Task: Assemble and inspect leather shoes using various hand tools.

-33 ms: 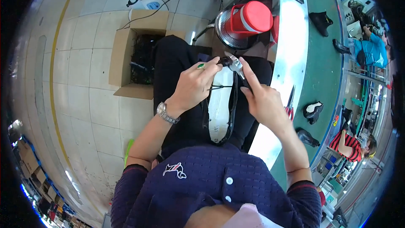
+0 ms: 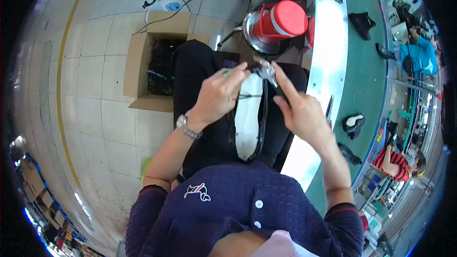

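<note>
Your left hand (image 2: 220, 94) pinches the far end of the white-lined shoe upper (image 2: 248, 114) on your lap, while your right hand (image 2: 297, 109) grips metal pliers (image 2: 267, 72) closed on that edge. The work at that end looks mid-way; more black pieces wait on the green counter (image 2: 364, 76) to your right.

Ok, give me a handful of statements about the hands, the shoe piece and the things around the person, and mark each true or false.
1. The left hand pinches the top end of a white sole-shaped piece with a black rim. True.
2. The right hand is empty. False: it holds a small metal tool against the top of the piece.
3. A wristwatch sits on the left wrist. True.
4. The cardboard box on the floor is sealed shut. False: its flaps are open and dark items lie inside.
5. The red-lidded jug stands on the green belt. False: it sits in a metal bowl beside the belt.
</note>
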Demonstrator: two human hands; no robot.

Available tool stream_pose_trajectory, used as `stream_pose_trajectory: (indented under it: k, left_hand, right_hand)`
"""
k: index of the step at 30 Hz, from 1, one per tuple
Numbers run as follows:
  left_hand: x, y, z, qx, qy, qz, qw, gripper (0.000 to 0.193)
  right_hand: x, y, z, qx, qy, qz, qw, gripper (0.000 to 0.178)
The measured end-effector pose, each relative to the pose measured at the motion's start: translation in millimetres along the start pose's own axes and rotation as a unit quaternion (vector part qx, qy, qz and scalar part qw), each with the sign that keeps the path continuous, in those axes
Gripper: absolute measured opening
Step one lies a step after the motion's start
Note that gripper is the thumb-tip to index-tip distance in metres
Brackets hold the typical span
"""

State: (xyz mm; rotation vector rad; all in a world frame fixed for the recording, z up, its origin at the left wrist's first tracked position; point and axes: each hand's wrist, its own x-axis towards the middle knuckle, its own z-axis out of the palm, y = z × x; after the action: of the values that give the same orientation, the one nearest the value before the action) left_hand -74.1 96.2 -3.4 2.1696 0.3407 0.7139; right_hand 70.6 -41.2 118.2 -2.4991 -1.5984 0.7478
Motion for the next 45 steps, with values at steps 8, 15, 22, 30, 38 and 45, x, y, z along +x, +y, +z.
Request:
stream_pose_trajectory:
  k: [8,15,22,30,38,45]
  left_hand:
    - [0.5,7.2,0.0,-0.165,0.008,-0.133,0.977,0.022]
    - [4.4,10.8,-7.3,-0.106,-0.023,-0.097,0.989,0.034]
    - [6.9,15.6,-8.4,-0.049,-0.04,-0.054,0.997,0.049]
    - [7.8,21.8,-3.8,-0.067,-0.047,-0.082,0.993,0.037]
    - [4.8,25.0,-4.0,-0.018,-0.011,-0.06,0.998,0.042]
    - [-11.0,48.2,-9.6,-0.061,-0.02,-0.099,0.993,0.038]
  right_hand:
    - [9.7,5.9,27.7,0.003,0.062,-0.049,0.997,0.073]
    - [-38.0,46.8,38.0,0.276,0.139,0.17,0.936,0.064]
    - [-68.0,153.1,103.7,0.183,0.202,0.396,0.877,0.061]
    - [-150.1,235.6,162.0,0.04,0.375,0.385,0.842,0.047]
    - [-186.7,214.2,150.0,0.414,0.249,0.448,0.752,0.049]
    - [-156.8,86.8,70.7,0.752,0.054,0.188,0.63,0.078]
